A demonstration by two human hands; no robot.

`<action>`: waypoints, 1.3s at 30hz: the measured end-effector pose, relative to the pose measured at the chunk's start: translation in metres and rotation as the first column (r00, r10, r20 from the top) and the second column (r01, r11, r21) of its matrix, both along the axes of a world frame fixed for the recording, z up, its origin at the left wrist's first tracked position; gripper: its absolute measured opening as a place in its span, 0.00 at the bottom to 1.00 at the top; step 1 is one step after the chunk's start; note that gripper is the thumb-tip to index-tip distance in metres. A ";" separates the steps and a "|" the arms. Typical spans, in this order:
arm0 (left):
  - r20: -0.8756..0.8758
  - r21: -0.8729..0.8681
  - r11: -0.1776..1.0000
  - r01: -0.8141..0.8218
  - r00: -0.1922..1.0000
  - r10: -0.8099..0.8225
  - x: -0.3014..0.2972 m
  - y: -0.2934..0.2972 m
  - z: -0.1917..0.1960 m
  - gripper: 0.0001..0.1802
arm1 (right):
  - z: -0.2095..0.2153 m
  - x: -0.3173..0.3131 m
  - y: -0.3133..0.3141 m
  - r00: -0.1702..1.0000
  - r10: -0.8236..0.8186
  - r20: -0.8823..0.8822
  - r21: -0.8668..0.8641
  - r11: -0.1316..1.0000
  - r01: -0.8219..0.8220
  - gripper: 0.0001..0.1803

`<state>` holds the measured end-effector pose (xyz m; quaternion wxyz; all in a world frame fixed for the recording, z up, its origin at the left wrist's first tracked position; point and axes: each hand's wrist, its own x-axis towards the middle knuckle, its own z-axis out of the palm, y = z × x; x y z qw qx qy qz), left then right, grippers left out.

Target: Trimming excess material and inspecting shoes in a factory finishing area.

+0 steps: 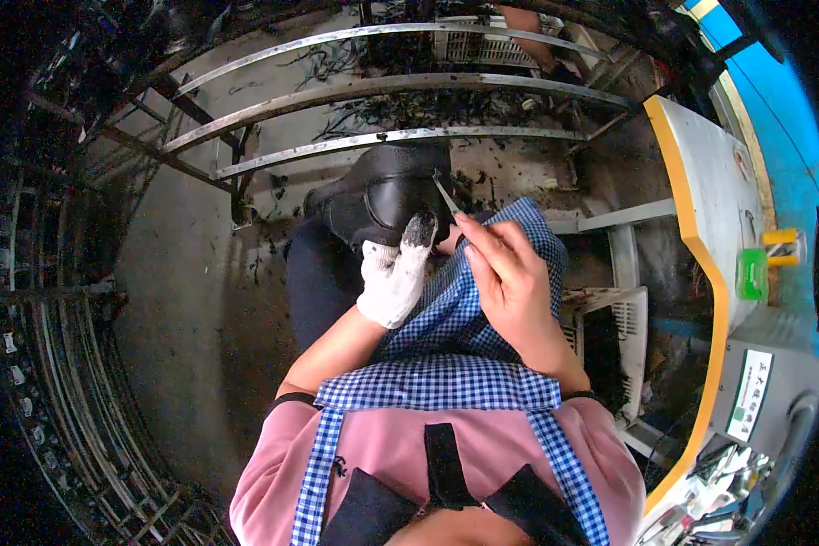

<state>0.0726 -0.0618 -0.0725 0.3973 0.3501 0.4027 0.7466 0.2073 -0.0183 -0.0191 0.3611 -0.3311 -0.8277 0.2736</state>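
Note:
A black leather shoe [393, 198] rests over my lap, toward my knees. My left hand [393, 278], in a white knit glove with a blackened fingertip, is closed on its near side; the thumb and part of the fingers are hard to make out. In my bare right hand [511, 282] is a slim metal blade-like tool [445, 194], pinched between thumb and fingers. Its tip points up and left, at the shoe's right edge; I cannot tell whether it touches. A blue-checked apron [437, 314] covers my lap under both hands.
Metal rack bars [373, 87] run across ahead of me, with dark scraps [428, 109] behind them. A yellow-edged workbench [701, 173] stands at right, bearing a green container [752, 274] and several hand tools [714, 487]. Below it sits a white crate [630, 341]. Another rack [73, 364] is at left.

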 end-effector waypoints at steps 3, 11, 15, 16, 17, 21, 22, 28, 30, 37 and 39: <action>0.034 0.010 1.000 -0.022 0.999 0.022 0.003 0.000 -0.004 0.15 | -0.002 -0.001 -0.002 1.000 -0.014 0.020 0.000 1.000 0.014 0.19; -0.132 0.046 0.991 -0.123 0.983 0.128 0.001 0.006 -0.011 0.12 | -0.004 -0.004 -0.006 0.999 -0.030 -0.045 0.025 0.999 0.031 0.18; -0.298 -0.012 0.982 -0.187 0.938 0.175 0.000 0.005 -0.018 0.11 | -0.005 -0.004 -0.007 0.999 -0.039 -0.037 0.053 0.998 0.041 0.18; -0.268 0.032 0.983 -0.179 0.946 0.181 0.002 0.005 -0.016 0.11 | -0.005 -0.004 -0.007 0.998 -0.048 -0.034 0.046 0.998 0.049 0.18; -0.235 0.073 0.982 -0.173 0.954 0.186 0.003 0.006 -0.014 0.11 | -0.004 -0.005 -0.007 0.998 -0.055 -0.026 0.037 0.998 0.056 0.18; -0.303 0.022 0.981 -0.190 0.934 0.188 0.003 0.005 -0.014 0.11 | -0.005 -0.003 -0.008 0.999 -0.045 0.025 0.025 0.999 0.045 0.20; -0.253 0.021 0.982 -0.188 0.949 0.187 0.005 0.007 -0.013 0.10 | -0.007 -0.004 -0.008 0.999 -0.045 0.018 0.038 0.998 0.045 0.20; -0.169 -0.109 0.984 -0.141 0.978 0.121 0.002 0.007 -0.004 0.10 | -0.006 -0.008 0.001 0.999 -0.044 -0.020 0.021 0.999 0.045 0.21; -0.091 -0.106 0.986 -0.127 0.989 0.117 0.002 0.010 -0.003 0.10 | -0.007 -0.012 0.004 0.997 -0.018 -0.072 0.021 1.000 0.019 0.21; -0.189 -0.191 0.981 -0.038 0.982 0.001 0.015 0.000 -0.002 0.13 | -0.006 -0.022 0.026 0.981 -0.092 -0.168 0.074 0.992 0.106 0.19; -0.095 -0.098 0.995 -0.012 0.995 0.003 0.013 0.000 -0.002 0.12 | -0.013 -0.020 0.034 0.959 -0.099 -0.265 0.053 0.992 0.117 0.17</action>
